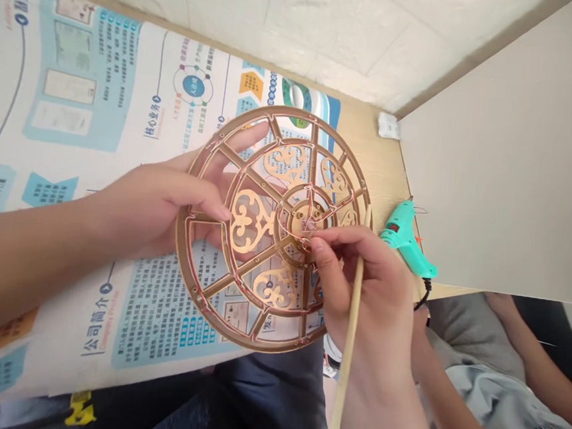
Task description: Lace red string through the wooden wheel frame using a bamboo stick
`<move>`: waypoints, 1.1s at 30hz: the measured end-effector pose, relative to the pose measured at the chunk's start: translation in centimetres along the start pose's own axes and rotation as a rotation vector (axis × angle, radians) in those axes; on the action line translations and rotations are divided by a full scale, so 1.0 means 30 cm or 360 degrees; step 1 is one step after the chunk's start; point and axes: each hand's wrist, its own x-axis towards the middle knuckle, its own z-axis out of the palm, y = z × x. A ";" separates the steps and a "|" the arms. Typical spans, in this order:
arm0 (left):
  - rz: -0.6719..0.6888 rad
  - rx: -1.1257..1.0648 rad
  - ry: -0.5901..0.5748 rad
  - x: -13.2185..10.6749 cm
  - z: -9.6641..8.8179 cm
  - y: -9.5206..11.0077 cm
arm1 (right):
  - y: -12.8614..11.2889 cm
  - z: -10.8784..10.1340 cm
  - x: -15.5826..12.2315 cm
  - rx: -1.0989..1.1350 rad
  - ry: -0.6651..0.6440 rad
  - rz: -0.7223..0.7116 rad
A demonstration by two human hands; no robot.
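Note:
A round, gold-brown openwork frame (pixel 190 286) with spokes, scroll-shaped inserts and a central hub is held up over the printed sheet. My left hand (pixel 167 197) grips its left side, thumb on the front and fingers behind. Thin red and white wires (pixel 311 197) run along the rings and spokes and bunch at the hub. At the hub, my right hand (pixel 374 289) pinches thumb and index finger together on the wires. A thin wooden stick (pixel 350 340) also passes through that hand, pointing down towards me. The exact wire under the fingertips is hidden.
A teal glue gun (pixel 407 238) with a black cord lies right of the frame. A printed sheet (pixel 119 180) covers much of the wooden table (pixel 367 138). A small white block (pixel 388 125) sits near the grey panel (pixel 501 160). Another person's arm (pixel 454 403) is at lower right.

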 end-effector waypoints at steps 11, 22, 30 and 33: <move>-0.0113 -0.0036 0.0303 -0.007 0.022 0.001 | 0.157 -0.221 -0.006 -0.0692 0.0683 0.0082; -0.0017 -0.0038 0.0074 -0.006 0.006 -0.011 | 0.247 -0.389 0.218 -0.1081 -0.0140 0.0087; 0.0010 -0.0021 0.0046 -0.015 0.010 -0.007 | 0.308 -0.292 0.542 -0.1261 -0.0519 0.0051; 0.0034 -0.0041 -0.0055 -0.006 0.000 -0.012 | 0.289 -0.335 0.416 -0.1297 -0.0438 0.0135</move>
